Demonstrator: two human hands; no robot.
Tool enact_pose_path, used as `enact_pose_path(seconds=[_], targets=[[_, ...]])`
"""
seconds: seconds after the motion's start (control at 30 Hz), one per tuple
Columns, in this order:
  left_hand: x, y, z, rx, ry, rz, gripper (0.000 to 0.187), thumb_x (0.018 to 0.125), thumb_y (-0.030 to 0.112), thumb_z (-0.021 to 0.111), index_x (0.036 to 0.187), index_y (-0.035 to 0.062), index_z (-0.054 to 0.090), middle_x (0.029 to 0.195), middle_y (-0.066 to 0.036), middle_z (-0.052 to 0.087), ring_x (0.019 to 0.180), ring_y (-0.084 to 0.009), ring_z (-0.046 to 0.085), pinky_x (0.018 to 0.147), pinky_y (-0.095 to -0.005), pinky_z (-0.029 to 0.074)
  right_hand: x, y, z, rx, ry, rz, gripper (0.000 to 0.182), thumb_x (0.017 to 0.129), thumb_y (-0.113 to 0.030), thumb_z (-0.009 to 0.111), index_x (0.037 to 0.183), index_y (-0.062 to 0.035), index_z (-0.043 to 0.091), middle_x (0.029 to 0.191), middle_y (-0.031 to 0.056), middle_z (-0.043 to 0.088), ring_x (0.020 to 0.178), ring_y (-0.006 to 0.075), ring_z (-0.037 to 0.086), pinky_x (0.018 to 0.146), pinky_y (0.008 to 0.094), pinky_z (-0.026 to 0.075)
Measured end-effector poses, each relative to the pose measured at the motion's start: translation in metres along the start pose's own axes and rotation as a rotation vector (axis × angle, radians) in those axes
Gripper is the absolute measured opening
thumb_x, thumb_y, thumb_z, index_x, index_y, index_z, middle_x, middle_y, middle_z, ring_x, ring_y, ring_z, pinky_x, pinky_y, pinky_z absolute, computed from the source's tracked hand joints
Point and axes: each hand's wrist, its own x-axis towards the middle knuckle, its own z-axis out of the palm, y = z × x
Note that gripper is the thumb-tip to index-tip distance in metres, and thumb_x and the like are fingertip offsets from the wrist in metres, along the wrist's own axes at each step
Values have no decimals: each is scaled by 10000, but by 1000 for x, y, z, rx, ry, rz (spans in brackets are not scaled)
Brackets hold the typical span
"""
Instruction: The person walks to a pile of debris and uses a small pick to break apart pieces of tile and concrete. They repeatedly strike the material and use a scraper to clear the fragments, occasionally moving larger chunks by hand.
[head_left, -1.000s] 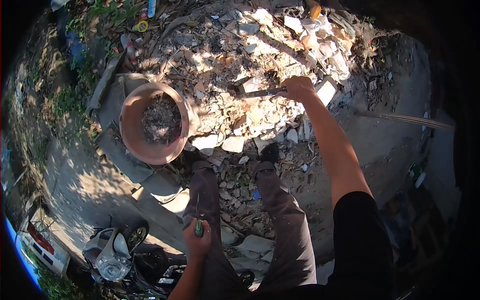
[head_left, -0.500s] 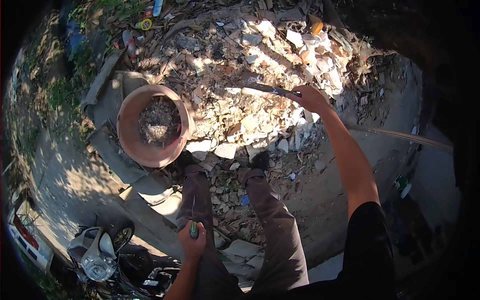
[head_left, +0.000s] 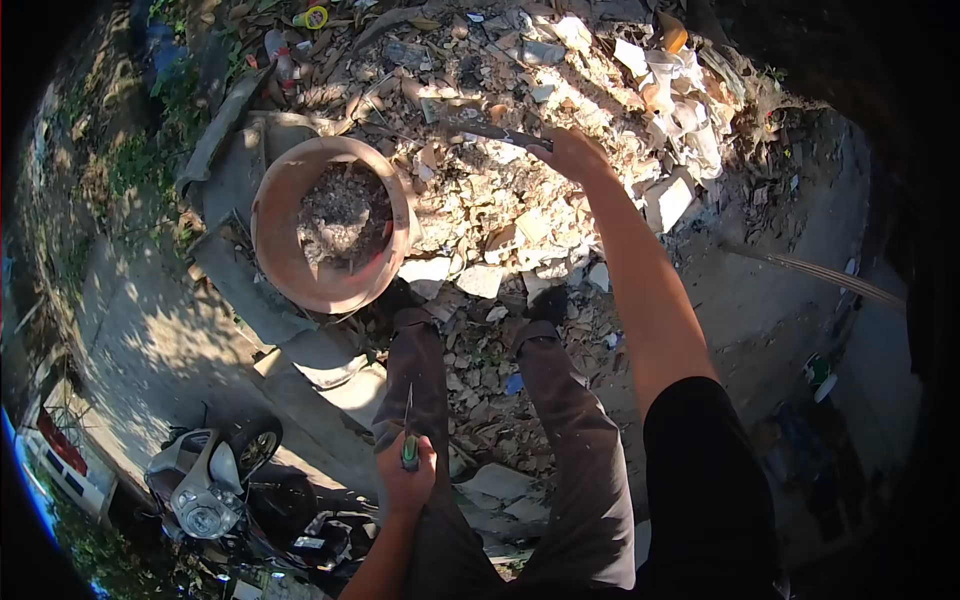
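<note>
My right hand is closed round the handle of a long dark hand tool. The tool reaches left over the sunlit rubble, and its far end blends into the debris, so I cannot make out its shape. Low over my left thigh, my left hand grips a thin pointed tool with a green and black handle, its slim metal part pointing forward. A wide terracotta pot stands left of the rubble, partly filled with grey, crumbly soil.
Broken white chunks lie before my feet. Pale crumpled sheeting sits at the pile's right. Flat slabs edge the left side. A motorcycle is parked lower left. A bundle of thin sticks is at the right.
My right hand has moved left across the rubble with its tool, towards the pot. My left hand keeps its hold over the thigh. The whole view has shifted slightly.
</note>
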Motion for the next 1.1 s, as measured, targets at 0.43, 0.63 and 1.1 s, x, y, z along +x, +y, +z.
enact_pose_path(seconds=[0.43, 0.63, 1.1], targets=[[2, 4, -12, 58, -93, 13, 224, 894, 82, 595, 695, 25, 511, 565, -12, 491, 509, -80, 468, 485, -268, 358, -44, 35, 30, -488, -12, 199, 304, 844, -397, 650, 961, -121, 698, 934, 68, 706, 893, 239, 685, 720, 409, 542], [-1, 3, -10, 37, -46, 44, 212, 868, 54, 606, 686, 6, 510, 554, -37, 495, 496, -110, 469, 485, -284, 359, -39, -2, 27, -761, 182, -71, 63, 771, -186, 679, 791, -155, 730, 824, 32, 715, 798, 198, 699, 649, 368, 543], [-7, -11, -10, 105, -7, 168, 172, 784, 104, 683, 732, 0, 555, 570, -132, 511, 471, -243, 476, 484, -339, 383, -144, 22, -48, -734, 311, -156, 109, 874, -138, 563, 940, -91, 636, 851, 120, 648, 743, 251, 683, 617, 371, 540]])
